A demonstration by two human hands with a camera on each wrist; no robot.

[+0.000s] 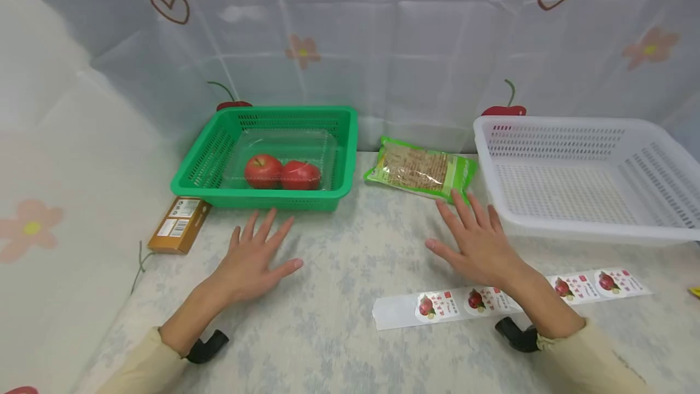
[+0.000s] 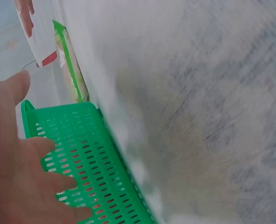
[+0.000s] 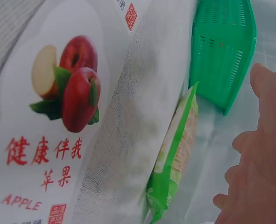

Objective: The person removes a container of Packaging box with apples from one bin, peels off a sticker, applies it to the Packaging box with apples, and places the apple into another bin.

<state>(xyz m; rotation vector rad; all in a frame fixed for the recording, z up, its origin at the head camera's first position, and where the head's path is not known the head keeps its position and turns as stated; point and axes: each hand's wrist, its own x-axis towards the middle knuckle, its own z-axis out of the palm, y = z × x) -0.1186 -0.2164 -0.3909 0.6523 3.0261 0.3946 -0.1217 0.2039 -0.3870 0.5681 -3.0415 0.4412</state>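
My left hand (image 1: pixel 253 260) lies flat on the table with fingers spread, just in front of the green basket (image 1: pixel 208 185). Inside the basket sits a clear plastic tray (image 1: pixel 322 145) with two red apples (image 1: pixel 264 170). My right hand (image 1: pixel 477 242) also rests flat with straight fingers, its fingertips close to a green packet of noodles (image 1: pixel 420 169). Under my right wrist lies a strip of apple stickers (image 1: pixel 437 306). In the left wrist view my left hand (image 2: pixel 16 177) is beside the green basket (image 2: pixel 86 158). The right wrist view shows my right hand (image 3: pixel 259 163), an apple sticker (image 3: pixel 67 93) and the noodle packet (image 3: pixel 175 158).
A large white basket (image 1: pixel 579 175) stands at the right. A small brown box (image 1: pixel 177 225) lies at the left table edge beside a thin cord. A translucent curtain with hearts, flowers and cherries hangs behind and to the left.
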